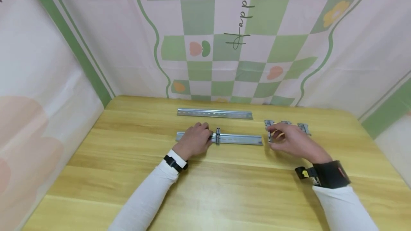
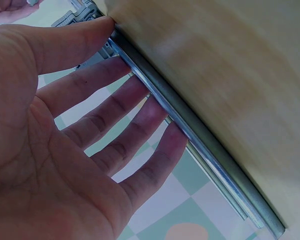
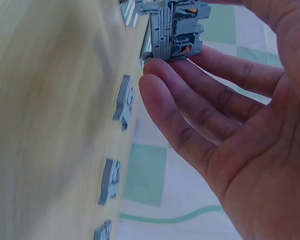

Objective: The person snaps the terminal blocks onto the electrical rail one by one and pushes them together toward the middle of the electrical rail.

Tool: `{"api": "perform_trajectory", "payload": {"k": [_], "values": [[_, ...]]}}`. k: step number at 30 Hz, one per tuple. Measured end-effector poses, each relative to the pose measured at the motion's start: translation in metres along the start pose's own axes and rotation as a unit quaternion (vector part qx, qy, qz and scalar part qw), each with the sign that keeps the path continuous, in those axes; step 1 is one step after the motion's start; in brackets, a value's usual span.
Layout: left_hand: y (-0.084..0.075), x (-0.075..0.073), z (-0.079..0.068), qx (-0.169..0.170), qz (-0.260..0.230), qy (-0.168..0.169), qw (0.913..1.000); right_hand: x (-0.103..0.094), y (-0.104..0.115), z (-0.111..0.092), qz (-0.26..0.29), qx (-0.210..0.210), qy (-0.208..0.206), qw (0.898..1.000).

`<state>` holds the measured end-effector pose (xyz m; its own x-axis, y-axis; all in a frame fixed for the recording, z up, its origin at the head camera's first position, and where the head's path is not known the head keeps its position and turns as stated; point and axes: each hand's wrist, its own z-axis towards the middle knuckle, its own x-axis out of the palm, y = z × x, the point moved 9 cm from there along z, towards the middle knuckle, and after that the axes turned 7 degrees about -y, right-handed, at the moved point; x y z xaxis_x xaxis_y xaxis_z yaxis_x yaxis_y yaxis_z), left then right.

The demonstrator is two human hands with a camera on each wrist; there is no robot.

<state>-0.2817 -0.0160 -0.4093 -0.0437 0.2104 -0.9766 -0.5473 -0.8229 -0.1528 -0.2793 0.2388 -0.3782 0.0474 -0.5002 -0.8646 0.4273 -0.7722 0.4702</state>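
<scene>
My left hand (image 1: 196, 139) grips the near DIN rail (image 1: 240, 139) left of its middle, with the thumb along one edge and the fingertips along the other. A slim grey terminal block (image 1: 218, 135) sits across that rail just right of the hand. My right hand (image 1: 290, 141) pinches another grey terminal block (image 3: 172, 30) upright, just past the rail's right end. Orange spots show inside the held block in the right wrist view. In the left wrist view, the left fingers (image 2: 140, 107) line the rail's edge, with grey block parts (image 2: 77, 17) by the thumb.
A second slotted DIN rail (image 1: 215, 113) lies parallel behind the first. Several loose terminal blocks lie in a row at the right, including a rightmost block (image 1: 303, 128), partly behind my right hand. A patterned cloth (image 1: 224, 70) hangs at the back of the wooden table (image 1: 205, 195).
</scene>
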Motion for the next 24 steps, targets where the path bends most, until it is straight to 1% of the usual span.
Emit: {"api": "perform_trajectory", "payload": {"k": [2,11,15,24], "values": [[0.0,-0.001,0.0,0.0,0.0,-0.001,1.0,0.001,0.003,0.003,0.004,0.002,0.005,1.0],[0.0,-0.001,-0.001,-0.002,-0.002,0.003,1.0,0.01,0.019,0.012,0.039,-0.019,0.018,0.999],[0.0,-0.001,-0.001,-0.004,-0.004,0.003,1.0,0.013,0.026,0.017,0.039,-0.028,0.015,0.999],[0.0,-0.002,0.0,-0.002,-0.008,0.0,1.0,0.019,0.033,0.02,0.043,-0.022,0.022,0.999]]}}
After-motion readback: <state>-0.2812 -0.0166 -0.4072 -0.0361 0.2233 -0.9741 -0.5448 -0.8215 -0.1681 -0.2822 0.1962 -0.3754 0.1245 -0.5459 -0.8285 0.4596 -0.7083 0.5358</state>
